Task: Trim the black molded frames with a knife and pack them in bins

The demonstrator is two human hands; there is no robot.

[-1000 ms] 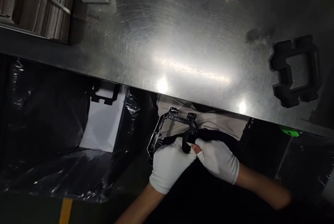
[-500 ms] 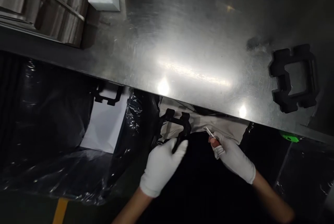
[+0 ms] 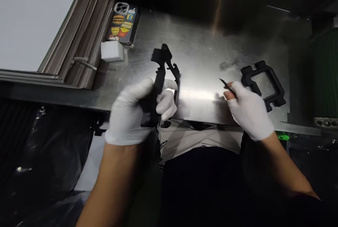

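While the white-gloved left hand [image 3: 137, 112] clenches a black plastic frame [image 3: 163, 75] upright over the steel table's [image 3: 200, 54] near edge, the gloved right hand [image 3: 249, 110] pinches a thin dark blade [image 3: 226, 84] just above the same edge. Beside it, toward the right edge, lies a black foam frame [image 3: 264, 84]; a white block [image 3: 112, 51] and a phone [image 3: 123, 24] sit at the far left corner.

Worktop [image 3: 203, 61] bare in the middle between the two hands, open lane there toward the far edge. Right side blocked by black foam frame [image 3: 262, 84], just beside the right hand [image 3: 249, 109]. Far left: white foam block [image 3: 112, 51] and phone [image 3: 123, 24] against the stacked sheets [image 3: 79, 54] (tight corner). Black frame part [image 3: 163, 75] in the left hand [image 3: 137, 110] stands up over the near-left edge.
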